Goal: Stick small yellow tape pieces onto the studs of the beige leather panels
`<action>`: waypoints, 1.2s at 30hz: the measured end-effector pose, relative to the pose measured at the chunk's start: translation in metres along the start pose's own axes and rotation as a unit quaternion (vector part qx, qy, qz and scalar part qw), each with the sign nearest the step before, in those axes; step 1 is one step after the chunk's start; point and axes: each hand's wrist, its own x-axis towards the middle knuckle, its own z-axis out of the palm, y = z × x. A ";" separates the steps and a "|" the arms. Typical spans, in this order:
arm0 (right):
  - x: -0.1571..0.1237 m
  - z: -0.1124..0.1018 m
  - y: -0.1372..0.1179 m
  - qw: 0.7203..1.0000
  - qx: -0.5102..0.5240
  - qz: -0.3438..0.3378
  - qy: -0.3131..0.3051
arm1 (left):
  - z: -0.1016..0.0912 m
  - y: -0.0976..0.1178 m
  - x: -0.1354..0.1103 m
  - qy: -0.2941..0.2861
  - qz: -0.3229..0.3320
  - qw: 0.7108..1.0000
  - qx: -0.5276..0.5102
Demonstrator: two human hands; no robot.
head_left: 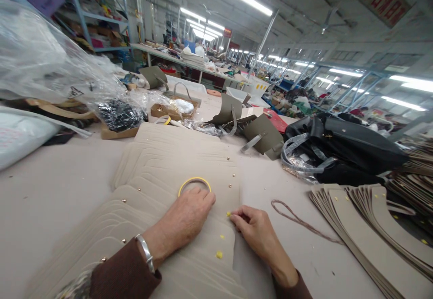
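Overlapping beige leather panels (pixel 176 154) lie in a fanned stack in front of me, with small gold studs along their edges. My left hand (pixel 186 218), a silver bangle at its wrist, rests on the stack with its fingers closed on a roll of yellow tape (pixel 194 180). At the right edge of the panels my right hand (pixel 252 229) pinches a small piece of yellow tape (pixel 228 214) against the leather. Just below, two more yellow tape bits (pixel 219 255) sit on the panels. The left palm and part of the roll are hidden.
Curved beige strips (pixel 368 227) with yellow marks are piled at the right. Between them and my right hand lies a brown cord loop (pixel 297 220). Black bags (pixel 345 145) and olive leather pieces (pixel 264 134) stand behind. Plastic-wrapped goods (pixel 50 60) crowd the left.
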 end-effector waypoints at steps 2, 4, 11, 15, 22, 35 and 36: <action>0.000 0.003 -0.004 0.998 -0.049 -0.036 0.023 | -0.002 0.000 -0.001 0.005 0.003 1.000 -0.011; 0.002 0.008 -0.007 0.995 -0.079 -0.045 0.043 | -0.004 0.000 -0.001 0.006 0.008 1.000 -0.019; 0.010 0.012 -0.014 0.992 -0.121 -0.007 0.039 | -0.002 0.000 -0.003 0.060 0.031 0.995 -0.068; 0.007 0.003 -0.011 0.997 -0.043 -0.022 -0.062 | 0.001 -0.001 -0.005 0.123 0.075 0.978 -0.152; 0.000 0.005 -0.022 0.970 0.074 -0.215 0.088 | 0.004 0.003 -0.009 0.124 0.076 0.982 -0.120; 0.002 0.026 -0.023 0.915 -0.039 -0.350 0.197 | 0.008 0.008 -0.007 0.076 0.027 0.990 -0.119; 0.001 0.026 -0.024 0.919 -0.036 -0.338 0.199 | 0.007 0.008 -0.007 0.074 0.023 0.990 -0.115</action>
